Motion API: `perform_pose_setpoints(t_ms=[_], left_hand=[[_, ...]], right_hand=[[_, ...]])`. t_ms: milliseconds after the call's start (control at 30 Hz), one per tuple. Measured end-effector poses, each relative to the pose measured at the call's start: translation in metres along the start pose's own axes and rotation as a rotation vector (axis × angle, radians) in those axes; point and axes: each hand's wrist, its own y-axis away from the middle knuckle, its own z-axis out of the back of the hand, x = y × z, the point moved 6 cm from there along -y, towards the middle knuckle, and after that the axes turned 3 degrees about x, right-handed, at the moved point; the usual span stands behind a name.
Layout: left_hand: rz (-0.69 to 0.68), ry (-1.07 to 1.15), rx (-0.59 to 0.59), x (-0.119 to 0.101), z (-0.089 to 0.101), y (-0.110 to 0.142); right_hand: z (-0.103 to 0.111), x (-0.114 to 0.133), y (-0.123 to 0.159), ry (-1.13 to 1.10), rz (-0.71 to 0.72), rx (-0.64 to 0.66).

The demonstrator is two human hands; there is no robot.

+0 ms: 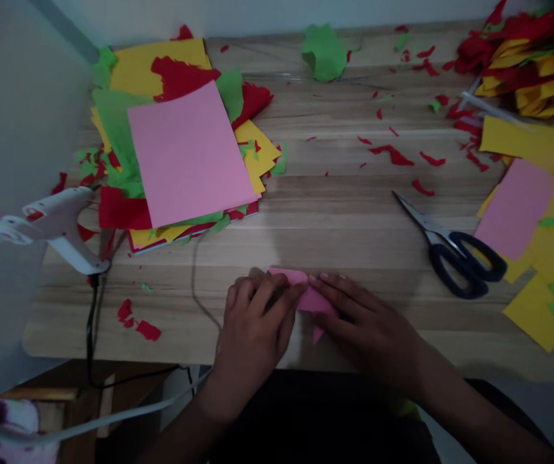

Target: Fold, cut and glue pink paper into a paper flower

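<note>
A small folded piece of pink paper (316,301) lies at the table's front edge, between my two hands. My left hand (260,312) presses on its left part with the fingers bent and closed over it. From the other side, my right hand (361,316) rests on the paper's right part, its fingers stretched out close together and the thumb below. One pointed pink corner sticks out under the right thumb. Parts of the paper are hidden beneath the fingers.
Dark-handled scissors (451,248) lie right of my hands. At the left, a white glue gun (59,225) trails a black cord. A pink sheet (192,154) tops a stack of coloured paper. Yellow paper (542,312) and crumpled pieces (538,71) lie at right; red scraps (393,154) are scattered.
</note>
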Motion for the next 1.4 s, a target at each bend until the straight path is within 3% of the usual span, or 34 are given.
perform_pose_setpoints(t_ms=[333, 467, 567, 700, 933, 1167, 1400], left_hand=[[0.019, -0.115, 0.087, -0.005, -0.001, -0.007], [0.048, -0.081, 0.060, -0.007, 0.000, -0.012], [0.071, -0.073, 0.013, -0.009, 0.000, -0.013], [0.080, -0.065, -0.012, -0.010, -0.001, -0.012], [0.099, -0.063, -0.039, -0.008, -0.002, -0.011], [0.091, -0.063, -0.041, -0.011, -0.001, -0.012], [0.096, -0.060, -0.042, -0.013, -0.002, -0.008]], right_hand=[[0.001, 0.008, 0.005, 0.081, -0.040, 0.003], [0.004, 0.014, 0.020, 0.023, -0.035, 0.027], [0.012, 0.014, 0.024, -0.032, -0.032, -0.050], [0.023, 0.009, 0.010, -0.033, -0.090, -0.164], [0.014, 0.011, -0.015, 0.077, -0.095, -0.096], [-0.001, 0.012, 0.007, 0.219, -0.121, -0.080], [0.012, 0.020, 0.046, 0.218, -0.243, -0.188]])
